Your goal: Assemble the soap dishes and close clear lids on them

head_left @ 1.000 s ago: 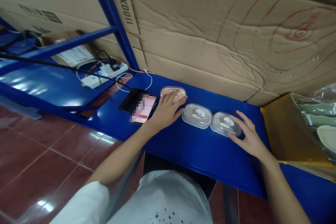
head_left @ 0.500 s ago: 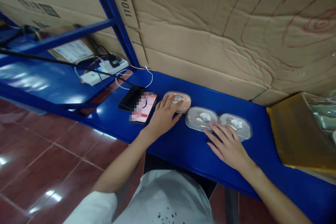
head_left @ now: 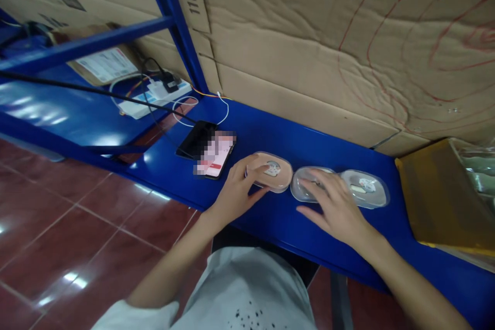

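A row of three rounded oval boxes with clear lids and round stickers lies on the blue shelf (head_left: pixel 266 240). The left one, a pink lidded box (head_left: pixel 284 178), is held at its left end by my left hand (head_left: pixel 240 190), thumb along the near edge and a finger on the lid. My right hand (head_left: pixel 338 206) is over the middle grey lidded box (head_left: pixel 299 185), fingers spread, partly covering it; I cannot tell whether it touches the lid. At the right end sits another grey lidded box (head_left: pixel 377 193), beside the back of my right hand.
Left of the boxes lie a lit phone (head_left: pixel 218 157) and a black flat device (head_left: pixel 195 139) with cables. A power strip (head_left: pixel 154 100) is farther left. Cardboard (head_left: pixel 286 77) walls the back. An open carton (head_left: pixel 436 196) holding pale green items stands at right.
My left hand has drawn the pink box nearer and rightward, up to the middle box. My right hand has moved left from the right box to over the middle one.
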`<action>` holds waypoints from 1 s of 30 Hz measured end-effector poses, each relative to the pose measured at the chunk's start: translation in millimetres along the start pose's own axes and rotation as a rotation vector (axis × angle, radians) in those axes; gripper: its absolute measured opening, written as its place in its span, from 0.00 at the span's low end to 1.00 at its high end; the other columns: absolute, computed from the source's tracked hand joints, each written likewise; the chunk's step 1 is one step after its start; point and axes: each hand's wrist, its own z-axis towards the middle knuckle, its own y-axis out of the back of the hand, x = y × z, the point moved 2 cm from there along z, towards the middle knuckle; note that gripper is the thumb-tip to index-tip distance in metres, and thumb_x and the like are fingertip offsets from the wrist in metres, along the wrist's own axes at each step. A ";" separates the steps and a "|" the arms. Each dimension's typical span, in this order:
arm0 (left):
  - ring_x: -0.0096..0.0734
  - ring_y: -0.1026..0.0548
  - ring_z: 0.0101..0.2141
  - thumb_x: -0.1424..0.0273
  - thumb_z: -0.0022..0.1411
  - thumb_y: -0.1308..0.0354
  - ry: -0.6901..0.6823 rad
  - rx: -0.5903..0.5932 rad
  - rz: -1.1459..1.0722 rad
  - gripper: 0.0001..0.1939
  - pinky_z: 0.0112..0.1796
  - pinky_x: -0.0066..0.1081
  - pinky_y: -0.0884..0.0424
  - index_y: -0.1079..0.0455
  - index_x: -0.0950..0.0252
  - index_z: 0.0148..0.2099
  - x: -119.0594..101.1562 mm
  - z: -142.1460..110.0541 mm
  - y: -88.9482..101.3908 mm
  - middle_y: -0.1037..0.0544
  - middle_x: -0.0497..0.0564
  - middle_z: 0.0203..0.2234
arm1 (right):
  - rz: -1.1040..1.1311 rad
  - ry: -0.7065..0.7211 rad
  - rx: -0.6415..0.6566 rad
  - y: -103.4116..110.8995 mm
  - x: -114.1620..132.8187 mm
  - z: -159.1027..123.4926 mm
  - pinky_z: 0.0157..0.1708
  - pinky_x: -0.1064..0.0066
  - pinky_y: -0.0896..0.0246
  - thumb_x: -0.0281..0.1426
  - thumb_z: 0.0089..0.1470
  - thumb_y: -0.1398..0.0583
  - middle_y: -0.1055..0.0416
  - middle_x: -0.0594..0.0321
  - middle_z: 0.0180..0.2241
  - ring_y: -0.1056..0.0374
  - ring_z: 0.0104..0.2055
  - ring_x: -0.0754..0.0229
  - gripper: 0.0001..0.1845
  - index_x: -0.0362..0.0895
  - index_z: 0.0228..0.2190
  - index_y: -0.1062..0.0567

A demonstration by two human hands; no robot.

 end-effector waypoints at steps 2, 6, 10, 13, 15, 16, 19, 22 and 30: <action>0.53 0.35 0.70 0.68 0.73 0.35 0.056 -0.028 -0.049 0.29 0.65 0.53 0.30 0.38 0.55 0.71 1.7 -6.6 -1.7 0.38 0.63 0.70 | 0.024 0.026 0.079 -11.8 9.3 26.2 0.67 0.37 0.38 0.45 0.69 0.37 0.38 0.42 0.72 0.39 0.72 0.35 0.36 0.49 0.71 0.39; 0.52 0.34 0.70 0.69 0.74 0.37 0.147 -0.034 -0.115 0.32 0.66 0.54 0.31 0.44 0.52 0.74 3.9 -15.0 -1.0 0.40 0.62 0.70 | 0.081 0.025 0.242 -37.1 12.7 71.3 0.71 0.32 0.47 0.46 0.66 0.34 0.52 0.39 0.78 0.51 0.78 0.30 0.46 0.48 0.75 0.45; 0.53 0.34 0.70 0.68 0.74 0.38 0.189 -0.032 -0.099 0.38 0.67 0.57 0.32 0.52 0.52 0.77 8.2 -17.0 -3.2 0.39 0.64 0.70 | 0.322 -0.015 0.375 -42.2 -6.0 98.8 0.69 0.38 0.40 0.43 0.63 0.31 0.42 0.43 0.74 0.41 0.74 0.37 0.47 0.51 0.74 0.44; 0.56 0.35 0.70 0.67 0.74 0.37 0.176 -0.023 -0.049 0.40 0.66 0.57 0.31 0.54 0.53 0.78 10.0 -16.2 -7.3 0.41 0.66 0.71 | 0.636 -0.058 0.414 -39.9 -35.5 113.7 0.68 0.47 0.37 0.46 0.61 0.31 0.35 0.49 0.70 0.35 0.70 0.45 0.44 0.53 0.71 0.40; 0.57 0.35 0.70 0.66 0.73 0.37 0.181 -0.011 -0.042 0.41 0.65 0.57 0.30 0.55 0.53 0.79 10.1 -15.7 -8.8 0.43 0.66 0.72 | 0.762 -0.106 0.377 -43.7 -60.4 123.3 0.68 0.49 0.35 0.46 0.63 0.32 0.33 0.51 0.69 0.32 0.69 0.48 0.40 0.52 0.69 0.38; 0.57 0.34 0.70 0.66 0.73 0.37 0.188 -0.007 -0.046 0.41 0.65 0.56 0.29 0.55 0.53 0.79 10.0 -15.5 -8.9 0.43 0.66 0.73 | 0.761 -0.132 0.336 -47.9 -73.2 128.2 0.67 0.49 0.35 0.46 0.63 0.33 0.31 0.51 0.67 0.31 0.67 0.48 0.38 0.52 0.68 0.37; 0.56 0.33 0.69 0.67 0.74 0.37 0.195 0.012 -0.054 0.38 0.65 0.56 0.29 0.51 0.53 0.77 10.2 -15.3 -7.9 0.41 0.65 0.72 | 0.559 -0.151 0.244 -67.9 -105.7 142.3 0.66 0.48 0.35 0.44 0.64 0.34 0.29 0.48 0.63 0.30 0.64 0.47 0.32 0.47 0.64 0.32; 0.55 0.33 0.69 0.69 0.74 0.38 0.184 0.051 -0.071 0.30 0.65 0.55 0.29 0.42 0.55 0.73 12.1 -15.2 -7.2 0.38 0.64 0.70 | 0.400 -0.120 0.250 -89.1 -124.8 152.9 0.66 0.48 0.37 0.40 0.61 0.32 0.31 0.44 0.63 0.31 0.65 0.45 0.31 0.42 0.61 0.29; 0.49 0.33 0.70 0.71 0.72 0.38 0.252 0.054 -0.164 0.28 0.67 0.51 0.29 0.38 0.54 0.70 17.2 -15.5 -8.3 0.37 0.61 0.71 | 0.221 0.001 0.282 -69.9 -91.7 136.4 0.70 0.36 0.49 0.43 0.70 0.39 0.36 0.47 0.72 0.44 0.75 0.38 0.28 0.50 0.67 0.29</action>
